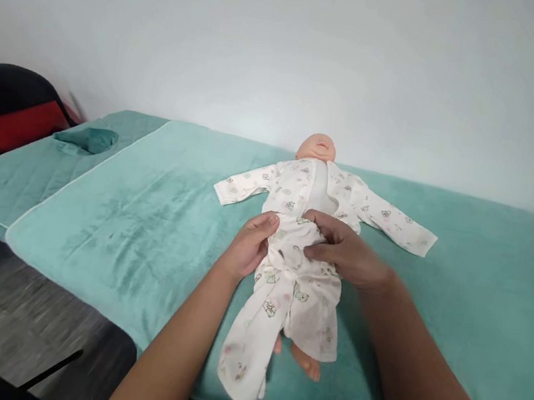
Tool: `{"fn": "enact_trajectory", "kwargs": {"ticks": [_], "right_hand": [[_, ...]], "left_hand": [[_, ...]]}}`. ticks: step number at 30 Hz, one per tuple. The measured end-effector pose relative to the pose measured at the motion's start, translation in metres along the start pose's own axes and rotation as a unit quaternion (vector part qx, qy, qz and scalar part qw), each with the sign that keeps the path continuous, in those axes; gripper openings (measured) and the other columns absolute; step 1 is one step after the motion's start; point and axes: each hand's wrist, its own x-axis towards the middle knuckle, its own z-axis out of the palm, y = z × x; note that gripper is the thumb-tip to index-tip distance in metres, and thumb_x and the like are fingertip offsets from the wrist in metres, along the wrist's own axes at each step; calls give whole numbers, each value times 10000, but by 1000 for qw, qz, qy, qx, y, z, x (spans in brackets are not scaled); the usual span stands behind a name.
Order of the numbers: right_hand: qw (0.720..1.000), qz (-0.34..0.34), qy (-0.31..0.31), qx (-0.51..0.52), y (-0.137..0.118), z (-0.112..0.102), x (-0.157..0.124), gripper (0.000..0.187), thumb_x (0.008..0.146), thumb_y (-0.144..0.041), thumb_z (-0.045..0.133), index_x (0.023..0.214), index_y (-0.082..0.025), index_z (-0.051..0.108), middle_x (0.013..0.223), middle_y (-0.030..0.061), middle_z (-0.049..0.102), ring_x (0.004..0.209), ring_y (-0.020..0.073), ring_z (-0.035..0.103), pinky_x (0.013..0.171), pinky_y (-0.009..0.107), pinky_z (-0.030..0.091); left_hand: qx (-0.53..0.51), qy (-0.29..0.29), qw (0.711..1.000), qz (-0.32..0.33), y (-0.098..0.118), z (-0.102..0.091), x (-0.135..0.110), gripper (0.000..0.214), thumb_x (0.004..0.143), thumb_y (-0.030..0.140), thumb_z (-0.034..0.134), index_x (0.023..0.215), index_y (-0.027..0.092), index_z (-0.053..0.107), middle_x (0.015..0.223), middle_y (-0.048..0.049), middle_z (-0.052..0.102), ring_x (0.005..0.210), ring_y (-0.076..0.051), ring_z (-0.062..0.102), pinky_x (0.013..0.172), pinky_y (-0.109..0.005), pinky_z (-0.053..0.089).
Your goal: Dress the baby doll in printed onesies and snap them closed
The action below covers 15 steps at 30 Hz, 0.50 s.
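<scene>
A baby doll [318, 146] lies on its back on a green-covered bed, its head toward the wall. It wears a white printed top [289, 186] with the front parted and both sleeves spread out. White printed baby pants [277, 295] cover its legs, and a foot [307, 363] shows below one hem. The other leg of the pants stretches farther down. My left hand [249, 244] pinches the waistband at its left side. My right hand [340, 244] grips the waistband near its right side, thumb on the cloth.
The green plush cover [107, 223] spreads over the bed, with a quilted section [13, 182] and a bunched green cloth [88, 140] at the left. A black and red chair [9, 115] stands beyond it. The white wall [246, 70] runs along the bed's far edge.
</scene>
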Motion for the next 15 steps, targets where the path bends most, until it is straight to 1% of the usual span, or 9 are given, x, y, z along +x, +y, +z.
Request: {"fn": "enact_trajectory", "kwargs": {"ticks": [2,4,6,8,9,10,12,14,15], "right_hand": [[999,10,-7,43,0,1,1,177,751,-260,733,890,-195,645,751,-29,599,637,103,543,588,221,413],[999,41,-13,23,-4,2,2,259,750,-319,741,964,-192,671,806,-3,638,684,128,586,605,236,438],[992,99,-39,-74,-11,3,1,362,726,-370,769,1031,-192,687,875,23,676,768,171,628,638,258,462],[966,157,-78,-191,-15,4,-1,377,676,-390,805,983,-191,713,858,27,693,771,199,641,623,268,461],[954,173,-92,-229,-16,3,-3,361,660,-394,815,943,-189,721,835,24,696,753,203,641,611,271,459],[949,177,-97,-244,-15,3,-4,348,658,-398,817,920,-188,725,823,23,698,741,205,642,609,276,461],[965,149,-80,-199,-8,2,-5,355,685,-407,803,949,-184,720,851,30,705,757,210,653,640,290,483],[991,92,-24,-96,1,1,-5,366,724,-406,783,1008,-191,700,900,39,708,782,206,663,667,297,502],[997,62,12,-43,5,1,-4,351,739,-407,775,1008,-199,691,896,38,706,765,195,662,654,293,504]], "left_hand": [[-18,9,1000,-2,1,0,0,321,669,382,833,719,133,637,636,12,585,578,-99,532,569,-221,423],[-28,13,1000,-7,2,0,-1,322,655,366,840,714,133,625,635,18,573,576,-95,524,563,-216,418],[-37,10,999,-7,3,0,-1,323,652,356,842,720,134,617,635,24,563,570,-89,516,556,-209,417],[-46,9,999,-7,4,0,-2,341,648,364,847,701,135,600,613,36,539,536,-72,485,527,-195,398],[-47,11,999,-7,4,-1,-2,355,644,374,850,689,137,590,604,42,528,520,-64,469,512,-189,385],[-43,13,999,-8,3,-2,-2,367,638,386,854,686,138,587,601,45,524,514,-60,462,505,-186,376],[-19,20,1000,-8,1,-3,-2,386,626,415,858,703,139,600,615,41,537,528,-64,474,509,-187,373],[21,19,1000,-7,0,-3,-2,397,640,457,842,723,137,622,635,28,560,550,-74,493,521,-194,375],[46,9,999,-8,0,-2,-3,398,648,469,834,736,136,635,651,20,577,566,-82,509,534,-199,382]]}}
